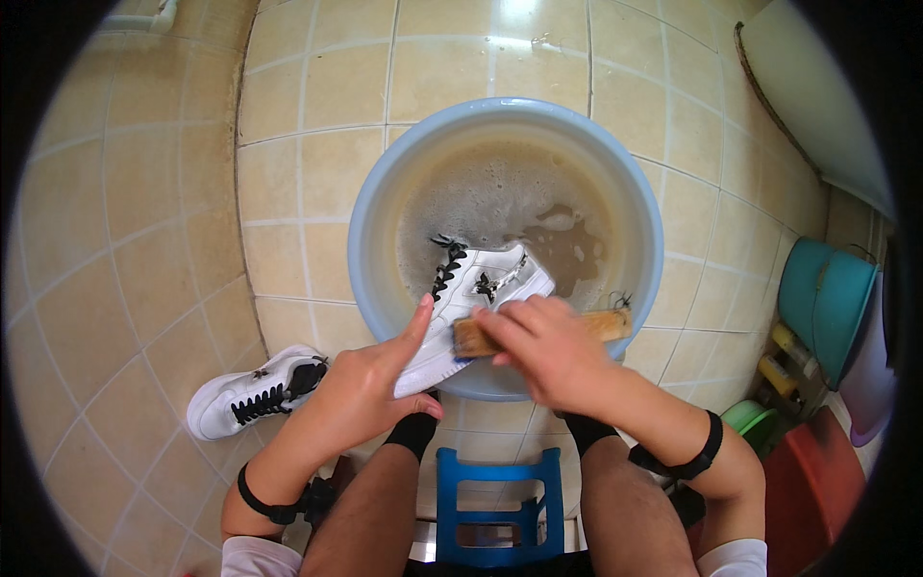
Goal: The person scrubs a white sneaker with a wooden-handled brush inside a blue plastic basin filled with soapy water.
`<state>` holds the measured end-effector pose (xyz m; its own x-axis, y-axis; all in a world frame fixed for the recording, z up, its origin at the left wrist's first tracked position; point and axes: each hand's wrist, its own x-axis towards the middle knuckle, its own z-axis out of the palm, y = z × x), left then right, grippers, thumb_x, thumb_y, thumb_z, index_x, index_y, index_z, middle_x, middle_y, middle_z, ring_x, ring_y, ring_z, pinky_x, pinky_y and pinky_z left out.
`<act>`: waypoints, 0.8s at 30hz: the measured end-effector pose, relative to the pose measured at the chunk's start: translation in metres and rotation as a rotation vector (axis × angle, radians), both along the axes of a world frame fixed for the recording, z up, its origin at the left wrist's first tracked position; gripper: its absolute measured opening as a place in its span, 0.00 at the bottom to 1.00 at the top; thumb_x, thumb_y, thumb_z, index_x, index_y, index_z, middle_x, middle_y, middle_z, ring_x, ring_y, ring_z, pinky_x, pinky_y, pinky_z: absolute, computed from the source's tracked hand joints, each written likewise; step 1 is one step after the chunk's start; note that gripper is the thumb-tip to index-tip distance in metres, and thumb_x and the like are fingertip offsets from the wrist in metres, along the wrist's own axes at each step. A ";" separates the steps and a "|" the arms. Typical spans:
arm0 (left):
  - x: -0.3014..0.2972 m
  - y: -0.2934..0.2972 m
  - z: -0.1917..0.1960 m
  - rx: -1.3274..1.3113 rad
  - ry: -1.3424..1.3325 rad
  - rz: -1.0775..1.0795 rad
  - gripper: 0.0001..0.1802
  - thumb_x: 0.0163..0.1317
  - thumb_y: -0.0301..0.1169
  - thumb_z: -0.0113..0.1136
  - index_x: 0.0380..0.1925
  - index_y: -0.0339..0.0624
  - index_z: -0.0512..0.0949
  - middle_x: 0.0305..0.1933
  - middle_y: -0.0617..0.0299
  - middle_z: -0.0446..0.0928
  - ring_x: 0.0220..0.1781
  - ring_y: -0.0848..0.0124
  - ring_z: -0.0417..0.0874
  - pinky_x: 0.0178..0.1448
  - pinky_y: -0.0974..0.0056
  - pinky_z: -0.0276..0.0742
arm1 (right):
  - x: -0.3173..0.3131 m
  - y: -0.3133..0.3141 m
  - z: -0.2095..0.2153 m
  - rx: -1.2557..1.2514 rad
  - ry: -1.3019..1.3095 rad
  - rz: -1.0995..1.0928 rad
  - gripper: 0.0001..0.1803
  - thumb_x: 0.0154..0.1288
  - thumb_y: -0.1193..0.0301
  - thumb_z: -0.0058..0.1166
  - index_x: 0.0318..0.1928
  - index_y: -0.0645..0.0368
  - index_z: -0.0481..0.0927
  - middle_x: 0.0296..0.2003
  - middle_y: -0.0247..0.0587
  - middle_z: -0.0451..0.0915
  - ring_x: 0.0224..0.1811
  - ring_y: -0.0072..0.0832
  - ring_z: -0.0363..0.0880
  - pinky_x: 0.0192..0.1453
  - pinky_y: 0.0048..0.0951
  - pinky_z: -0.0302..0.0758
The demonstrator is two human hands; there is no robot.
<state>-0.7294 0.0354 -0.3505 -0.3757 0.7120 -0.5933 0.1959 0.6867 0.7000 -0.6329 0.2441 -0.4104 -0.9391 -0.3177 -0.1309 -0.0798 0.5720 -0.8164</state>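
Note:
A white sneaker [500, 262] with black laces and a small black ornament on its side is held over the near part of a light blue basin [363, 240]. My left hand [370, 380] grips it near the toe, thumb along the upper. My right hand [548, 351] is closed round a wooden scrub brush [606, 325], its bristle end against the side of the sole. Murky, sudsy water [481, 183] fills the basin. A second white sneaker [255, 394] with black laces lies on the tiles at the left, beside my left forearm.
A blue plastic stool [500, 462] stands between my legs. Along the right side are a teal basin [827, 298], a purple basin [870, 375], a green basin [745, 418], a red container [812, 476] and yellow bottles [777, 375]. A tiled wall [115, 240] rises at the left.

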 end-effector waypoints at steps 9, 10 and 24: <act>0.008 -0.001 -0.006 0.099 0.085 -0.059 0.57 0.38 0.36 0.73 0.67 0.44 0.49 0.52 0.44 0.73 0.45 0.48 0.77 0.44 0.57 0.76 | 0.002 -0.009 0.010 -0.117 -0.040 -0.003 0.25 0.53 0.71 0.57 0.53 0.62 0.71 0.36 0.45 0.73 0.36 0.40 0.73 0.39 0.36 0.70; 0.009 -0.002 -0.006 0.097 0.084 -0.061 0.57 0.38 0.36 0.73 0.67 0.44 0.49 0.52 0.44 0.73 0.45 0.48 0.77 0.44 0.57 0.76 | 0.005 -0.011 0.010 -0.129 -0.043 0.002 0.25 0.53 0.71 0.57 0.54 0.61 0.71 0.36 0.44 0.73 0.36 0.40 0.73 0.38 0.35 0.70; 0.010 -0.002 -0.005 -0.045 -0.040 -0.005 0.59 0.36 0.37 0.74 0.68 0.45 0.48 0.50 0.44 0.73 0.43 0.46 0.77 0.43 0.57 0.76 | 0.015 -0.005 -0.001 -0.165 -0.035 -0.018 0.25 0.53 0.72 0.56 0.53 0.63 0.71 0.35 0.45 0.72 0.34 0.41 0.72 0.38 0.36 0.69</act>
